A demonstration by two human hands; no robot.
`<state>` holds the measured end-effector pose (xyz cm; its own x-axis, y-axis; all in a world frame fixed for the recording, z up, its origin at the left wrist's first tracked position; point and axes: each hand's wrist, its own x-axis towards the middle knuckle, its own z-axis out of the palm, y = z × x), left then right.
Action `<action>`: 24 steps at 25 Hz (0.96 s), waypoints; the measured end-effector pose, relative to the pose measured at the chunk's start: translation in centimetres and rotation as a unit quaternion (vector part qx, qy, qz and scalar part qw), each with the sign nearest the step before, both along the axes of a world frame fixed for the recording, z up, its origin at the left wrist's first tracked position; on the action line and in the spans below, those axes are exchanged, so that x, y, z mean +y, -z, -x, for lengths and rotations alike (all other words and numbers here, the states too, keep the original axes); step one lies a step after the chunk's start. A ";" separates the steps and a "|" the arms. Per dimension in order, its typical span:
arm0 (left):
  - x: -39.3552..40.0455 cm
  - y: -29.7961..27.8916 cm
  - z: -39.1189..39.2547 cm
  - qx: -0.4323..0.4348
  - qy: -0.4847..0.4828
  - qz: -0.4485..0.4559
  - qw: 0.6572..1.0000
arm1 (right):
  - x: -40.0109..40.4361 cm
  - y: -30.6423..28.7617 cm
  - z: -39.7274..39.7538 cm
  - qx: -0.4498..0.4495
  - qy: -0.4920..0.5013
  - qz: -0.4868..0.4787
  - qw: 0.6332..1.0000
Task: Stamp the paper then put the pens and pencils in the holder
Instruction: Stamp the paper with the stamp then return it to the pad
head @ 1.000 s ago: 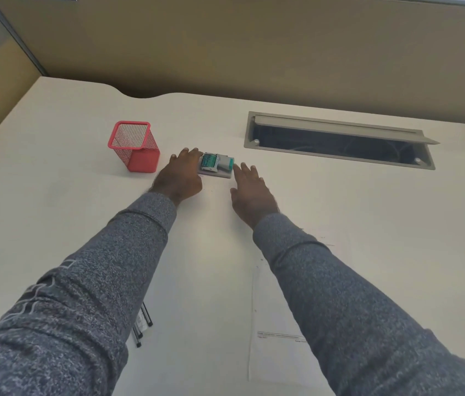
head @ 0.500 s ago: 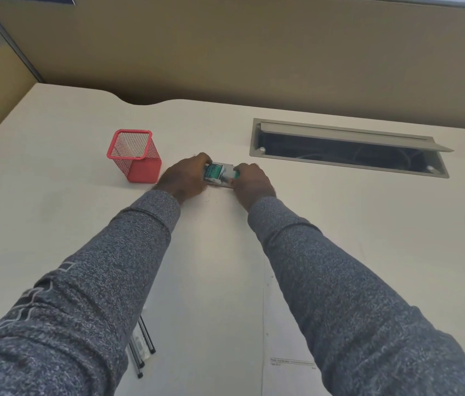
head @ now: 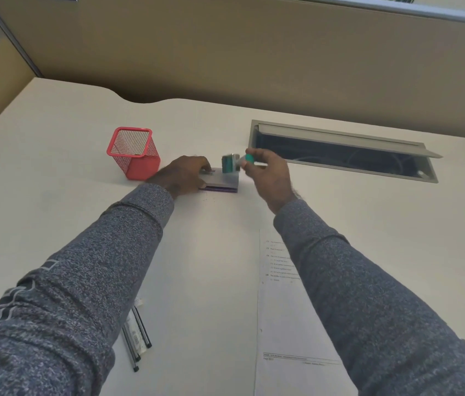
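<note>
A small stamp (head: 232, 163) with a green handle is lifted just above a flat grey ink pad (head: 221, 182), and my right hand (head: 268, 175) grips it by the handle. My left hand (head: 184, 175) presses on the pad's left edge and holds it down on the desk. A red mesh holder (head: 134, 151) stands upright to the left of the pad. A printed sheet of paper (head: 285, 318) lies near me, partly under my right sleeve. Several pens and pencils (head: 137, 332) lie beside my left sleeve.
A long open cable slot (head: 342, 151) with a raised grey flap is cut into the desk at the back right. A tan partition wall (head: 225, 52) runs along the desk's far edge. The desk's back edge curves inward behind the holder.
Both hands closed on the stamp and pad. My right hand then lifted the stamp off the pad, while my left hand stayed on the pad.
</note>
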<state>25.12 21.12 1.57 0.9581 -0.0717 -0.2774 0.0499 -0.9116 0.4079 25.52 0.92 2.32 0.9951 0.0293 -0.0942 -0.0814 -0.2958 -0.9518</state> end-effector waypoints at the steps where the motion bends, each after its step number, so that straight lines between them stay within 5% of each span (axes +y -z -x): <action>1: 0.0 -0.2 -0.1 0.002 0.005 -0.003 1.000 | -0.4 -0.6 -0.3 -0.024 0.009 -0.009 1.000; 4: 0.1 -0.5 -0.3 -0.008 0.017 0.001 1.000 | -1.5 -2.6 -1.1 -0.100 0.021 -0.001 0.995; 10: 0.4 -0.9 -1.1 -0.067 0.000 0.015 0.998 | -0.9 -2.9 0.6 -0.263 -0.077 0.174 0.946; 16: 0.2 -1.1 -1.7 -0.081 0.006 -0.003 0.997 | 1.1 0.0 1.6 -0.282 -0.148 0.282 0.905; 24: 0.1 -1.1 -1.7 -0.077 0.002 0.001 0.997 | 3.0 0.1 1.3 -0.232 -0.181 0.319 0.901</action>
